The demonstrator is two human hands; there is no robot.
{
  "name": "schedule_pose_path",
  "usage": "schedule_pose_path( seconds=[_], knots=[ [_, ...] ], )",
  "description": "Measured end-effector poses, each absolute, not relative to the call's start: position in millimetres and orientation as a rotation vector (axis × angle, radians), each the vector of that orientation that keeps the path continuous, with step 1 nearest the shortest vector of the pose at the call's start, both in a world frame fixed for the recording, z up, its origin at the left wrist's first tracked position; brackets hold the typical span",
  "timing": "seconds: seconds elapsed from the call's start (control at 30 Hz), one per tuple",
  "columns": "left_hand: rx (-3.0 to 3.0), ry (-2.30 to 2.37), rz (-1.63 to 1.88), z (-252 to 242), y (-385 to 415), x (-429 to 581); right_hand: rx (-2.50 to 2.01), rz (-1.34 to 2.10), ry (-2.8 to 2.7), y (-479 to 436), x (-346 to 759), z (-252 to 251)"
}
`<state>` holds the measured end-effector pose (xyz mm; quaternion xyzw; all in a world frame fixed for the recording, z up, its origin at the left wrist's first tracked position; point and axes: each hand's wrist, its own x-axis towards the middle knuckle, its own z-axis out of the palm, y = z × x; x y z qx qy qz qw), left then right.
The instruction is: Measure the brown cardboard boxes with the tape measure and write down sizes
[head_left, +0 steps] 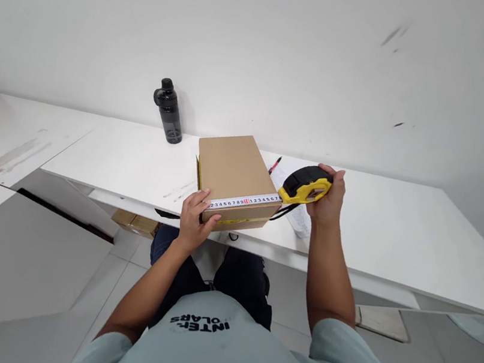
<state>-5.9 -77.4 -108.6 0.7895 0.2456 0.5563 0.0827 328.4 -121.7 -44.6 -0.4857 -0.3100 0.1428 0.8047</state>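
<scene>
A brown cardboard box (235, 165) sits near the table's front edge, with yellow tape on its near and left sides. Across the top, along its near edge, lies the white blade (246, 201) of a tape measure, pulled out and showing black numbers. My left hand (194, 220) pinches the blade's end against the box's near left corner; the tip is hidden under my fingers. At the box's right side, my right hand (329, 197) grips the black and yellow tape measure (307, 185), from which a black strap hangs.
On the white table (398, 229), a dark water bottle (170, 113) stands by the wall, left of the box. White paper (300, 220) and a red pen (275, 165) lie right of the box. Small cardboard boxes (135, 223) show below the table at left.
</scene>
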Motion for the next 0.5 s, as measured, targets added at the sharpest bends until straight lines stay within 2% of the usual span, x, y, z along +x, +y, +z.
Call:
schedule_pose_path(
  seconds=[0.17, 0.33, 0.5],
  knots=[
    [2.354, 0.811, 1.612, -110, -69, -8, -1.063, 0.301, -0.710, -130, 323, -45],
    [2.373, 0.925, 1.628, -111, -64, -2, -1.150, 0.155, -0.777, -137, 309, -40],
    [2.359, 0.859, 1.600, -93, -59, -27, -1.133, 0.317, -0.629, -136, 282, -14]
  ],
)
